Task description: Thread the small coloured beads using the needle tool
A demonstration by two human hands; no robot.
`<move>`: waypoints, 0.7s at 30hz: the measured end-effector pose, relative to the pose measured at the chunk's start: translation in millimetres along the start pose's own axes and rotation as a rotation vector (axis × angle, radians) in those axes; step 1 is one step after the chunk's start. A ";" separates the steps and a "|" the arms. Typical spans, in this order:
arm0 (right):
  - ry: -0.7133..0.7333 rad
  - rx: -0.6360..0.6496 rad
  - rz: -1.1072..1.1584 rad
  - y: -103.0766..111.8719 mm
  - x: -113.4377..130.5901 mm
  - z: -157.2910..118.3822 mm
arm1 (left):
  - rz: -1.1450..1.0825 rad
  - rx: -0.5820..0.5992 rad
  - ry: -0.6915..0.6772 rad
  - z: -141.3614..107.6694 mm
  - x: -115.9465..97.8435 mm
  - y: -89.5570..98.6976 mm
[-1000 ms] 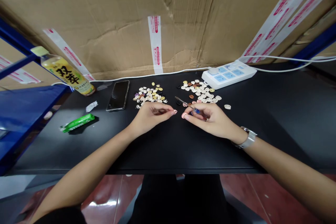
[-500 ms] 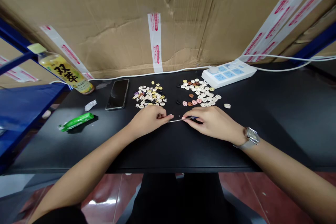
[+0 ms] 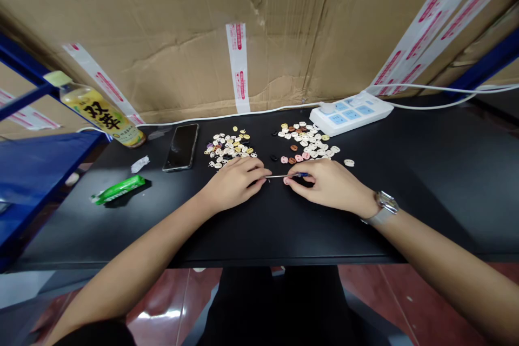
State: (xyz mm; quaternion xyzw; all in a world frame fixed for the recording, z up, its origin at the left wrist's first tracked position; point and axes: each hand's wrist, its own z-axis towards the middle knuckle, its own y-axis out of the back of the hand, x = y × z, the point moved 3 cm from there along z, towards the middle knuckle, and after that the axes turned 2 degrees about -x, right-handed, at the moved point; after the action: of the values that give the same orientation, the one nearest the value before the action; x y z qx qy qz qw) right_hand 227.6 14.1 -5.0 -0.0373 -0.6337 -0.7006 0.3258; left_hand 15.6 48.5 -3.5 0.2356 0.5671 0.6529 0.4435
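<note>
Between my two hands runs a slim metal tool (image 3: 276, 176) with a dark blue end, like a small screwdriver; its exact kind is unclear. My right hand (image 3: 330, 186) is closed around the blue end, and something small and pink shows at its fingertips. The thumb and fingers of my left hand (image 3: 235, 183) are pinched at the thin tip; whether they also hold a small piece is hidden. Just beyond my left hand lies a pile of small flat oval pieces with holes (image 3: 229, 146), mostly white and yellow. Similar white, brown and pink pieces (image 3: 318, 146) lie beyond my right hand.
A white power strip (image 3: 351, 113) with its cable stands at the back right of the black table (image 3: 259, 238). To the left are a phone (image 3: 181, 147), a crumpled paper (image 3: 140, 164), a green wrapper (image 3: 119, 189) and a drink bottle (image 3: 101, 111). Cardboard (image 3: 182, 38) walls the back.
My left hand has turned, its fingers now stretched forward over the pile's near edge and pinching at the tool tip. The tool lies more level. My right hand has shifted slightly.
</note>
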 end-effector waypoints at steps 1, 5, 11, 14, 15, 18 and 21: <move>-0.002 -0.014 -0.020 0.1 -0.6 0.4 | 0.002 0.002 -0.020 -0.2 0.2 -1.8; 0.003 -0.069 -0.038 3.4 -0.4 0.9 | 0.011 -0.008 -0.075 -0.4 0.3 -6.1; -0.036 -0.016 0.086 12.9 -4.9 0.3 | 0.050 -0.030 -0.094 -0.7 2.2 -8.0; 0.008 0.012 0.093 16.3 -4.4 -0.2 | 0.084 -0.028 -0.089 -0.6 1.6 -8.1; 0.025 0.013 0.073 16.7 -3.2 -0.6 | 0.095 -0.025 -0.089 -0.5 1.3 -7.8; 0.062 0.005 -0.029 14.7 1.8 -2.6 | 0.095 -0.024 -0.082 0.3 1.0 -4.9; 0.095 -0.034 -0.104 10.0 6.6 -4.6 | -0.001 -0.038 -0.043 1.3 2.2 2.2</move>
State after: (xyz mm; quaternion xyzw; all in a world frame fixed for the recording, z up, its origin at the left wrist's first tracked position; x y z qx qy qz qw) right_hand 229.1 7.3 5.8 0.0235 -0.6065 -0.7284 0.3180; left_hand 14.9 51.1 -1.6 0.2408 0.5452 0.6580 0.4602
